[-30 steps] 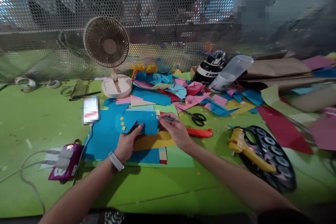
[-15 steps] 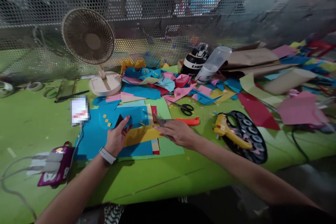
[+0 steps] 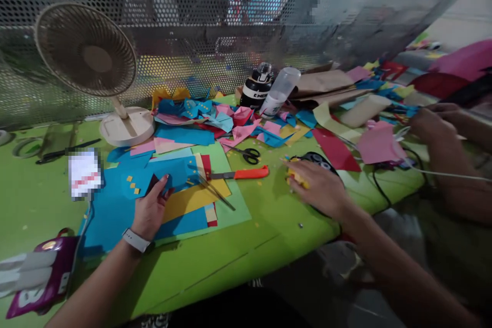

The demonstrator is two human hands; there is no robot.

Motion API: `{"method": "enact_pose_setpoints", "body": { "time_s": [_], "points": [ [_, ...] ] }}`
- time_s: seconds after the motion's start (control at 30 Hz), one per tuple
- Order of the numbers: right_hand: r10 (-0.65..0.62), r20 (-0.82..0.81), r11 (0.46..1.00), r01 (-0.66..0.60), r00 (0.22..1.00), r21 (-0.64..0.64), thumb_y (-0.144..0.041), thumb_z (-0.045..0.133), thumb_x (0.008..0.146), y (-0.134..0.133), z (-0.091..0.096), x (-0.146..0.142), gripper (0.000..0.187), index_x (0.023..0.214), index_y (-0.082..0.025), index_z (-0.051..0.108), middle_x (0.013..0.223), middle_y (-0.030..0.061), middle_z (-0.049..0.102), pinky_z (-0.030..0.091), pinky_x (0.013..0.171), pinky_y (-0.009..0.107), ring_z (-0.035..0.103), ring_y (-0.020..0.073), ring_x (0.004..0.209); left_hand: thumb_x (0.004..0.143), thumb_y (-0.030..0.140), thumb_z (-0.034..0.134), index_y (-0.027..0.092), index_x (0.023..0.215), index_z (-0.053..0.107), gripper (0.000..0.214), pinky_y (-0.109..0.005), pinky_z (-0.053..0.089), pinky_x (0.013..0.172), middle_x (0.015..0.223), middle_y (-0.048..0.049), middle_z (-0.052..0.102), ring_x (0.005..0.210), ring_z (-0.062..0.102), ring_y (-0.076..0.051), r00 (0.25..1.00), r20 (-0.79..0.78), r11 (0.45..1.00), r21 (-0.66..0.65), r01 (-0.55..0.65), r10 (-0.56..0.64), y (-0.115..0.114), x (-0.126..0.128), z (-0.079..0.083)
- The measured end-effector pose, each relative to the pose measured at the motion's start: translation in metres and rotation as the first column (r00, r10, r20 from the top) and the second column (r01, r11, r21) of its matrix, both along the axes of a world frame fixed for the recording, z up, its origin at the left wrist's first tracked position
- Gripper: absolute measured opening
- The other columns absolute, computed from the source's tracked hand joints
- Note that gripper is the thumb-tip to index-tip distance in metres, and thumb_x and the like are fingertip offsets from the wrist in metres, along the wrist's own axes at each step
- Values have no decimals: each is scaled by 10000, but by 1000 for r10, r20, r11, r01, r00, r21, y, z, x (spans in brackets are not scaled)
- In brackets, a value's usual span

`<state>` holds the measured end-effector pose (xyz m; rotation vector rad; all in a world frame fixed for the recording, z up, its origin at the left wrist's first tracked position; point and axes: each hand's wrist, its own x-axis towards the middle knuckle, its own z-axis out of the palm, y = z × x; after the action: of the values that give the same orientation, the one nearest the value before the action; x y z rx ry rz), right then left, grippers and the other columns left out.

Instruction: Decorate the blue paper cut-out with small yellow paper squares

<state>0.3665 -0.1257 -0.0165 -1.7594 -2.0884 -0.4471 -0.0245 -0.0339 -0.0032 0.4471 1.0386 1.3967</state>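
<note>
My left hand (image 3: 149, 210), with a watch band on its wrist, pinches a blue paper piece (image 3: 125, 182) that carries small yellow squares. A dark bit shows beside its thumb. Beneath it lie stacked blue, yellow and green sheets (image 3: 111, 230). My right hand (image 3: 321, 187) is closed over a yellow glue gun (image 3: 298, 177), covering most of it. Under the gun is a black holder with round cups (image 3: 317, 158). Tweezers (image 3: 217, 192) rest on the yellow sheet, beside an orange-handled knife (image 3: 249, 172).
Black scissors (image 3: 251, 155) lie behind the knife. A fan (image 3: 126, 125), a phone (image 3: 84, 173) and a purple power strip (image 3: 46, 271) stand at left. Paper scraps (image 3: 200, 136), a black bottle (image 3: 255, 91) and a clear bottle (image 3: 282, 89) are behind. Another person's hands (image 3: 432, 125) work at right.
My right hand has let go of the tweezers and moved right onto the glue gun. My left hand still holds the blue piece. The view has swung right, bringing another person's hands in.
</note>
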Motion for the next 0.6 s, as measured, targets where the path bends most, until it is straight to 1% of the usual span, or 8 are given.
{"method": "enact_pose_setpoints", "body": {
  "time_s": [0.03, 0.1, 0.17, 0.23, 0.3, 0.47, 0.53, 0.6],
  "points": [
    [-101, 21, 993, 103, 995, -59, -293, 534, 844, -5, -1, 15, 409, 1223, -189, 644, 1157, 132, 694, 513, 869, 456, 651, 318, 1026, 513, 160, 900, 173, 728, 698, 295, -279, 581, 667, 781, 13, 752, 725, 702, -158, 1000, -3, 1000, 3, 6, -6, 0, 0, 0],
    [-231, 86, 939, 246, 969, -239, -341, 581, 763, -12, -3, 35, 454, 1175, -164, 656, 1141, 148, 690, 521, 827, 454, 657, 343, 1000, 506, 183, 909, 167, 732, 704, 305, -271, 575, 668, 785, 10, 748, 723, 696, -152, 1000, -13, 1000, 20, 24, -24, -1, 1, 0],
    [-277, 121, 868, 302, 953, -394, -345, 571, 743, -14, -3, 42, 431, 1119, -156, 665, 1113, 144, 687, 521, 818, 430, 659, 335, 997, 504, 207, 915, 164, 745, 710, 319, -262, 563, 659, 800, 4, 748, 736, 696, -154, 999, -24, 999, 33, 34, -33, -3, 1, -2],
    [-288, 139, 823, 319, 947, -470, -338, 564, 733, -12, -3, 40, 374, 1034, -147, 675, 1066, 152, 682, 514, 822, 418, 655, 335, 993, 503, 224, 919, 167, 770, 715, 341, -263, 553, 659, 834, -5, 753, 770, 702, -166, 999, -28, 999, 34, 38, -37, -4, 1, -4],
    [-283, 152, 816, 321, 947, -481, -341, 562, 729, -8, -1, 34, 327, 957, -135, 673, 1009, 181, 672, 505, 819, 432, 652, 354, 966, 501, 229, 920, 172, 792, 716, 360, -275, 550, 667, 868, -13, 757, 801, 707, -182, 999, -30, 999, 34, 41, -40, -6, 1, -6],
    [-302, 90, 889, 315, 949, -333, -397, 546, 714, -5, -3, 36, 286, 897, -192, 627, 920, 213, 662, 485, 757, 530, 631, 433, 899, 519, 258, 917, 172, 886, 716, 427, -288, 552, 674, 972, -56, 757, 863, 711, -219, 998, -38, 997, 51, 61, -59, -10, 2, -10],
    [-366, -29, 898, 346, 930, -271, -449, 549, 709, -6, -1, 37, 329, 934, -217, 612, 893, 206, 659, 483, 701, 550, 629, 446, 853, 527, 264, 915, 170, 911, 712, 444, -292, 555, 676, 998, -66, 753, 871, 710, -223, 997, -37, 996, 58, 72, -70, -11, 1, -12],
    [-377, -263, 917, 318, 888, -238, -486, 546, 740, -5, 5, 30, 377, 1023, -242, 595, 909, 190, 664, 490, 662, 525, 640, 424, 832, 540, 267, 911, 170, 919, 710, 440, -299, 561, 684, 1021, -67, 748, 876, 708, -221, 996, -37, 994, 70, 81, -79, -11, 1, -15]
  ]
}}
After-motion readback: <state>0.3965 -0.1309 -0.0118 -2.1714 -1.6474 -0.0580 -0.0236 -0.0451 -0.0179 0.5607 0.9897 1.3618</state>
